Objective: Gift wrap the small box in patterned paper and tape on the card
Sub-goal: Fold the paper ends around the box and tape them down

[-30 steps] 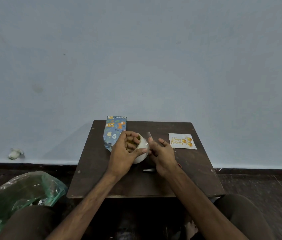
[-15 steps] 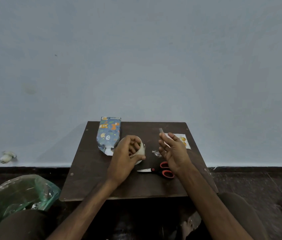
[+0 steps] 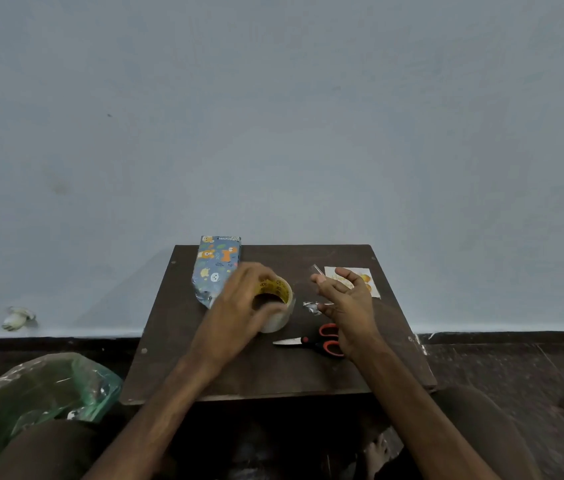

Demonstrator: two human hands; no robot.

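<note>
While the left hand, blurred, curls over the one tape roll, thumb across its near rim and fingers on the far side, grasping it on the table, the right hand hangs released just to the right, fingers spread and loosely bent. One short strip of clear tape stands up from its index fingertip, stuck there rather than pinched. One wrapped box, in blue paper with cartoon animals, lies at the table's far left corner, just behind the left hand. One card lies flat at far right, partly hidden by the right fingers. One pair of red-handled scissors lies by the right wrist, blades pointing left. One crumpled tape scrap sits between roll and right hand. One green plastic bag sits on the floor at left.
</note>
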